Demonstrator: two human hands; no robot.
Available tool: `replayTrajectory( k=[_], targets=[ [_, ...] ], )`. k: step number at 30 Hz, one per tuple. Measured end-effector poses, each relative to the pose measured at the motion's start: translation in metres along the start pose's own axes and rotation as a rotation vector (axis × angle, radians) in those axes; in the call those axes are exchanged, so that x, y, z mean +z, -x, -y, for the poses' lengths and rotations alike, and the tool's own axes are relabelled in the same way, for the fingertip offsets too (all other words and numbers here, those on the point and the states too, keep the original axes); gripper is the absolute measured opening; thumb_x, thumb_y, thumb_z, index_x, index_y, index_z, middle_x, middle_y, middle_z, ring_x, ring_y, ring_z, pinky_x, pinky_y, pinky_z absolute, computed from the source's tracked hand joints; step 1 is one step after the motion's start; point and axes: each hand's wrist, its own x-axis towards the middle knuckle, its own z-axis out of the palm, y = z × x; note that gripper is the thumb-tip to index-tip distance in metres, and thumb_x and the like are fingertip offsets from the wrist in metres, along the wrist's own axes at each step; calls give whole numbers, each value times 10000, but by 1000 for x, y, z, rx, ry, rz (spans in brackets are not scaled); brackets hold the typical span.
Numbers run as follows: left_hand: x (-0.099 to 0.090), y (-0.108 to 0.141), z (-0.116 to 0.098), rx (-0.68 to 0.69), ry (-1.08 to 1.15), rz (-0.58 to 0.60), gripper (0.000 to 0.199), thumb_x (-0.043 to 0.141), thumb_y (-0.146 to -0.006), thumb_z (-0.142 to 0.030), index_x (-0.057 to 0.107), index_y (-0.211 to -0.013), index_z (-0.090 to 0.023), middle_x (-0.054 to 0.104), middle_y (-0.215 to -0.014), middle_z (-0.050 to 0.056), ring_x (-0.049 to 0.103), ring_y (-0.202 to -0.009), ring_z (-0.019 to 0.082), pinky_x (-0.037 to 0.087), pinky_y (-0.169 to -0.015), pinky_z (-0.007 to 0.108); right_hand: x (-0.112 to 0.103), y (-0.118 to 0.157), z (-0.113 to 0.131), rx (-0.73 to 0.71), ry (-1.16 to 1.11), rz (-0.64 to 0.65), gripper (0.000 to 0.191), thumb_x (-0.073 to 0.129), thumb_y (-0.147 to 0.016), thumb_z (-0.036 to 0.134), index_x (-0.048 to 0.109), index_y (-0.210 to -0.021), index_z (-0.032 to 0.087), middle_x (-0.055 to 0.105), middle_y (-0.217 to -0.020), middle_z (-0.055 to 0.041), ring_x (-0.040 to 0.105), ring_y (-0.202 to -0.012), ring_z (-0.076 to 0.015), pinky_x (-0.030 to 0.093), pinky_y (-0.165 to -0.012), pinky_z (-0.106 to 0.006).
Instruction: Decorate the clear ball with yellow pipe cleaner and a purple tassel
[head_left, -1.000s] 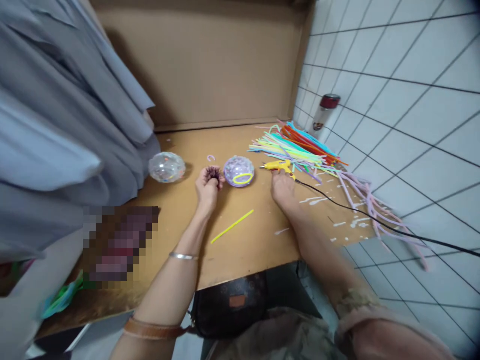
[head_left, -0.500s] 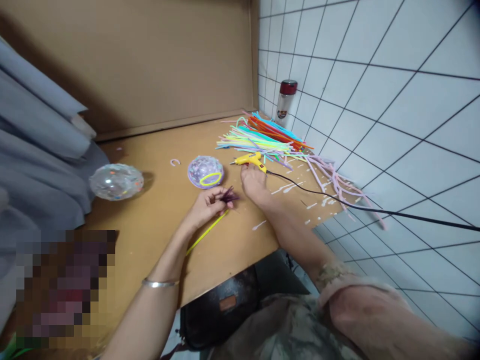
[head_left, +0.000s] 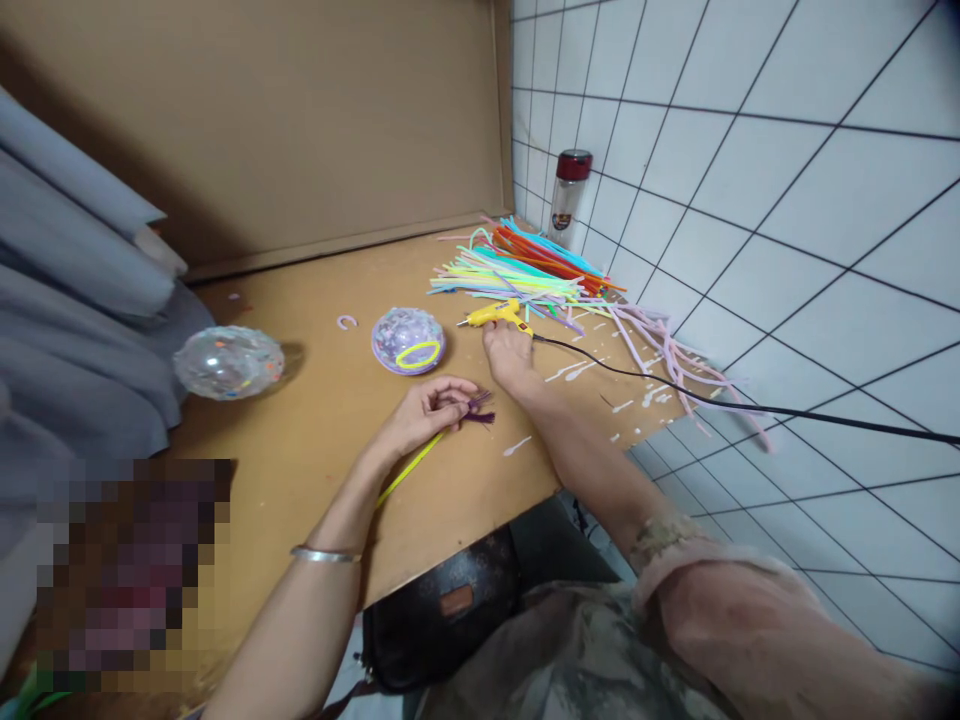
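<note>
My left hand (head_left: pixel 427 415) is closed, thumb against fingers, on a small tuft of dark purple strands (head_left: pixel 480 412) that fans out to the right. A yellow pipe cleaner (head_left: pixel 411 468) runs from beneath this hand toward the table's front edge; whether the fingers also grip it is hidden. My right hand (head_left: pixel 508 352) has its fingers around the underside of a yellow hot glue gun (head_left: pixel 495 314), whose nozzle points left. Just beyond the left hand sits a clear, purple-rimmed bowl-like shell (head_left: pixel 409 328), with a yellow ring (head_left: pixel 418 355) at its front.
Colourful pipe cleaners (head_left: pixel 517 270) lie bundled at the back right, near a red-lidded bottle (head_left: pixel 570 195). A black cord (head_left: pixel 637 375) runs off right. White glue drips (head_left: pixel 577 370) mark the table. A clear speckled dome (head_left: pixel 229 362) and a grey curtain (head_left: pixel 90 300) are left.
My left hand has shifted slightly right with the purple tuft, which now points more to the right. A small pink bit beside it no longer shows. My right hand stays at the glue gun.
</note>
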Motion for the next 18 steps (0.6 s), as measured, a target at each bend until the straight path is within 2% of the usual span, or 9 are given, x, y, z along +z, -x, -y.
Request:
replayTrajectory(
  k=[3, 8, 18],
  targets=[
    [1, -1, 0, -6, -4, 5, 356, 862, -679, -286, 742, -983, -144, 769, -817, 73, 580, -514, 91, 419, -517, 208, -3, -2, -2, 8, 5, -2, 456, 279, -1030, 28, 615, -1330, 99, 669, -1302, -227, 652, -1188, -258, 527, -883, -341],
    [4, -2, 2, 14, 9, -24, 360, 865, -667, -273, 747, -980, -138, 776, -803, 83, 587, -519, 99, 432, -517, 213, -5, -3, -7, -31, 17, -157, 405, 287, -1075, 121, 590, -1342, 146, 660, -1294, -193, 594, -1192, -259, 451, -958, -353],
    [1, -3, 0, 27, 54, -41, 364, 868, -663, -283, 731, -959, -120, 770, -780, 64, 595, -535, 91, 441, -516, 205, -12, -1, -18, -4, -102, -396, 393, 326, -1047, 117, 639, -1284, 118, 663, -1234, -195, 531, -1127, -295, 395, -906, -371]
  ],
)
